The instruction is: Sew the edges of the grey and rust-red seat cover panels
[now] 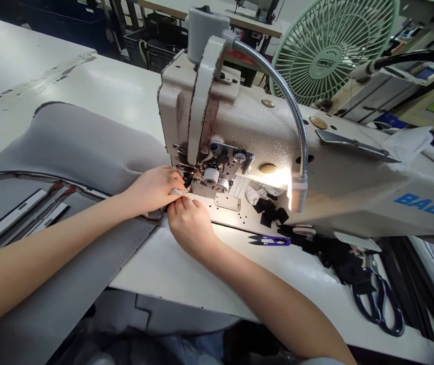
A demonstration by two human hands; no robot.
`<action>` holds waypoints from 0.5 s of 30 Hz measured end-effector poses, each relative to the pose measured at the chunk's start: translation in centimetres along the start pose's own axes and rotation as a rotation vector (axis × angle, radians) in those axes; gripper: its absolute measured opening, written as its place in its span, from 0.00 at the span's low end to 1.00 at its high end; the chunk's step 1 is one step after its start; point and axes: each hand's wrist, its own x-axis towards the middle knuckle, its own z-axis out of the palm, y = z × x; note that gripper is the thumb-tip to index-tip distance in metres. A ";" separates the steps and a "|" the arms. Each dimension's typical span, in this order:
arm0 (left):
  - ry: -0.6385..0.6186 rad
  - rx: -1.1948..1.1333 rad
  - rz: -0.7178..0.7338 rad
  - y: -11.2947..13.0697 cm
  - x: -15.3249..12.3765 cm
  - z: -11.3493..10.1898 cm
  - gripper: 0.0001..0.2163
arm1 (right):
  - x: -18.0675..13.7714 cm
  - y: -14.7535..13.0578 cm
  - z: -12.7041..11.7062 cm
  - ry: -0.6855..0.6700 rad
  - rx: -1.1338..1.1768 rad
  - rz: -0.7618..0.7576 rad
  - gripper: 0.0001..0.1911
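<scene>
A large piece of grey mesh fabric [87,137] with dark-edged trim lies under the head of a sewing machine [236,121]. My left hand [156,190] is on the fabric's edge beside the presser foot area, its fingers bent and closed on it. Right below it, my right hand [191,223] has its fingers curled together at the same edge, touching the left fingertips. What the right fingers pinch is hidden. A small pale strip [178,192] shows at the left fingers. The needle is hard to make out behind my fingers.
Purple thread snips [270,240] lie right of my right hand. Black fabric tabs [270,210] are heaped by the machine bed. Dark-handled scissors [380,304] rest farther right. A lamp [298,192] on a flexible neck lights the bed. Behind stands a green fan [327,56].
</scene>
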 end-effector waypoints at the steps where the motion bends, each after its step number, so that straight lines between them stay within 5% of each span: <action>1: -0.001 0.003 -0.004 0.0 -0.1 0.1 0.11 | 0.0 0.0 -0.1 -0.009 0.010 0.005 0.19; 10: -0.164 0.125 -0.163 0.6 1.6 -0.8 0.11 | 0.3 0.6 0.1 -0.058 0.058 0.049 0.16; 15: -0.161 0.087 -0.097 0.9 -0.1 -2.0 0.14 | 0.0 0.3 0.2 -0.057 0.151 0.065 0.15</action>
